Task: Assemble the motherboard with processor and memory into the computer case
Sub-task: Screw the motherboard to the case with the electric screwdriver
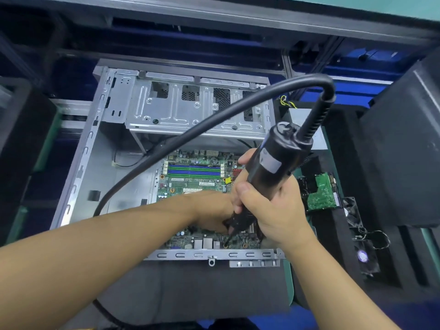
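Now fastening: motherboard (197, 182) flat in case (100, 163), toward near edge. Right hand (273, 210) wrapped round screwdriver (273, 158), tip on hole (225, 245) at board's near-right corner. Left hand (214, 208) beside tip, grip unclear. Next, likely: keep tip seated, drive.

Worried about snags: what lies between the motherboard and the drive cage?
Head view: the screwdriver's cable crosses that gap, and a thin black wire shows beside the screwdriver; otherwise bare case metal.

Bare forearms meet from 8 and 5 o'clock: right hand (269, 208) fisted around a black cylindrical electric screwdriver (273, 158), left hand (212, 208) at its 9 o'clock, fingertips hidden.
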{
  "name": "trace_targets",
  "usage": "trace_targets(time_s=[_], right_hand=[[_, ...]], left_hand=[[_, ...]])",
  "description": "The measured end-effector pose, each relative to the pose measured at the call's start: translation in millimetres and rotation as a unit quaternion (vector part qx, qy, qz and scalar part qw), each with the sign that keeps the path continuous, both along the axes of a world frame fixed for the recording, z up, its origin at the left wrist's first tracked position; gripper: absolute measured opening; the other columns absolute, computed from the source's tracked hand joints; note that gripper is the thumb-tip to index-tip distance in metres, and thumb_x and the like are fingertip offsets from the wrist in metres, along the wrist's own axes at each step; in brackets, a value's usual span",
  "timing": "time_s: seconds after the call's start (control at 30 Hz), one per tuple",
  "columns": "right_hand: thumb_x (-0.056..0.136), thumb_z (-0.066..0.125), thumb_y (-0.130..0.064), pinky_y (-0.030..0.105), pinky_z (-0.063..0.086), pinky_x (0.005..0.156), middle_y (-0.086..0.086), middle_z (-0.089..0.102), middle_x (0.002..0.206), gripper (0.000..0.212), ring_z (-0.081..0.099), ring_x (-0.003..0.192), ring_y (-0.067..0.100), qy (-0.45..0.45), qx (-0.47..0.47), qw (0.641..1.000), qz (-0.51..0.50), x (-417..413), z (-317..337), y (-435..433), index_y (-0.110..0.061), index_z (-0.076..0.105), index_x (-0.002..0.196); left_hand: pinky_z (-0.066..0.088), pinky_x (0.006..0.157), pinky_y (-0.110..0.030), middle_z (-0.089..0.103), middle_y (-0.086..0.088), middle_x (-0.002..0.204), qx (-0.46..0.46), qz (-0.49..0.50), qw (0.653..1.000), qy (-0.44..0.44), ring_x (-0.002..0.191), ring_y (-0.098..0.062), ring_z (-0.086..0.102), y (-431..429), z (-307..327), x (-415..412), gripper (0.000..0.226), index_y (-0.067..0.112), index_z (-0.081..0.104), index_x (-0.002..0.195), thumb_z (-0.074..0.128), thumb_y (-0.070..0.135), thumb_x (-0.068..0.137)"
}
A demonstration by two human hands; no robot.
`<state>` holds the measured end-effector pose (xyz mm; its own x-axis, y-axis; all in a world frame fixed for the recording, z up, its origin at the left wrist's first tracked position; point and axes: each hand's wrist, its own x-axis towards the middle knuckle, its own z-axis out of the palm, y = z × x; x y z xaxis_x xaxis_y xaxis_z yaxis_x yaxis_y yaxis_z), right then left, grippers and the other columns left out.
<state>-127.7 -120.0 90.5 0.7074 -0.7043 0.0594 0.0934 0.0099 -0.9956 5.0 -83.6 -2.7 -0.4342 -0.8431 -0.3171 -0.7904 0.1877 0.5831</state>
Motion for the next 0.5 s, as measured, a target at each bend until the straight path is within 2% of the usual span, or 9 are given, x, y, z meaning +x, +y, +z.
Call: trace_targets(time_s=[0.07,0.13,0.2,0.37,0.5], right_hand=[[0.082,0.066,-0.025,0.049,0.046,0.058,0.008,0.057,0.06,0.027,0.051,0.052,0.029,-0.002,-0.004,1.0,0.013,-2.9,0.1,-0.9,-0.043,0.064,0.102],[0.083,0.067,-0.025,0.046,0.049,0.059,0.006,0.058,0.062,0.028,0.053,0.053,0.027,0.001,-0.005,0.999,0.033,-4.7,-0.2,1.0,-0.043,0.063,0.103],[0.082,0.068,-0.026,0.046,0.049,0.06,0.003,0.058,0.064,0.028,0.054,0.053,0.026,0.009,-0.005,0.999,0.039,-4.5,-0.5,4.3,-0.044,0.062,0.103],[0.083,0.067,-0.027,0.043,0.048,0.061,0.004,0.058,0.061,0.02,0.054,0.054,0.025,0.025,0.007,0.999,0.04,-3.3,2.5,3.1,-0.032,0.058,0.101],[0.08,0.067,-0.03,0.046,0.049,0.062,0.003,0.057,0.06,0.024,0.053,0.055,0.023,0.049,0.02,0.998,0.044,-0.9,5.0,0.8,-0.017,0.052,0.094]], left_hand=[[0.04,0.066,-0.024,0.051,0.009,0.076,0.007,-0.008,1.0,0.001,0.076,-0.018,0.049,0.7,-0.1,-2.3,0.014,0.019,0.052,0.086,0.065,0.015,0.084],[0.052,0.075,-0.029,0.061,0.001,0.096,0.021,0.0,1.0,0.0,0.087,-0.019,0.056,2.3,-2.4,-4.3,0.022,0.017,0.057,0.105,0.063,0.02,0.084],[0.056,0.08,-0.038,0.061,-0.004,0.105,0.037,0.02,0.999,-0.001,0.094,-0.025,0.06,2.9,-2.3,-3.6,0.03,0.018,0.058,0.114,0.06,0.021,0.084],[0.054,0.082,-0.04,0.061,-0.006,0.106,0.031,0.041,0.999,-0.005,0.098,-0.027,0.06,1.2,2.3,-2.9,0.029,0.014,0.059,0.114,0.058,0.018,0.085],[0.055,0.076,-0.041,0.062,-0.009,0.095,0.027,0.087,0.996,0.02,0.089,-0.027,0.06,0.1,7.4,-0.1,0.018,0.009,0.062,0.101,0.056,0.015,0.085]])
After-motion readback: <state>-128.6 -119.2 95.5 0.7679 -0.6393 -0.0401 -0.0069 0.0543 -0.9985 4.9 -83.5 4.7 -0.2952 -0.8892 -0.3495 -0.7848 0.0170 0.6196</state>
